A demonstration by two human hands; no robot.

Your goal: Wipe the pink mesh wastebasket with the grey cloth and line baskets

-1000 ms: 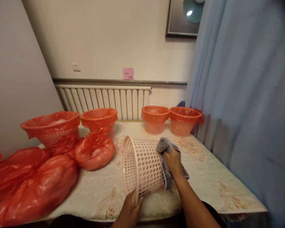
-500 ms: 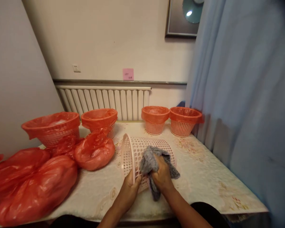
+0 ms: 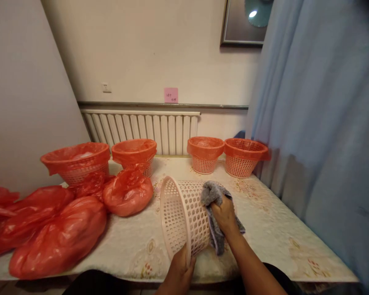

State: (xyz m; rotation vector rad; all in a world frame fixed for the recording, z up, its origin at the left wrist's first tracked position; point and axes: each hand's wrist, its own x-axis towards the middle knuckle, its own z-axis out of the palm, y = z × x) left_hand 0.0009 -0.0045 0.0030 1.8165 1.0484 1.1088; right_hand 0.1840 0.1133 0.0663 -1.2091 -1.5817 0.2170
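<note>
A pink perforated plastic basket (image 3: 183, 215) lies on its side on the table, its open mouth facing left. My left hand (image 3: 181, 268) grips the rim at the bottom, fingers closed on it. My right hand (image 3: 224, 215) is closed on a grey cloth (image 3: 212, 196) and presses it against the basket's outer wall and base end on the right. Part of the cloth hangs down below my right hand.
Four baskets lined with red bags (image 3: 204, 147) stand along the back by a white radiator (image 3: 141, 129). Filled red plastic bags (image 3: 58, 235) lie at the left. The table has a pale patterned cover (image 3: 270, 229). A blue curtain (image 3: 320, 123) hangs at the right.
My right hand with the cloth moved from the basket's near side back to its right end. My left hand slid down the rim, and the basket's mouth tipped more upright.
</note>
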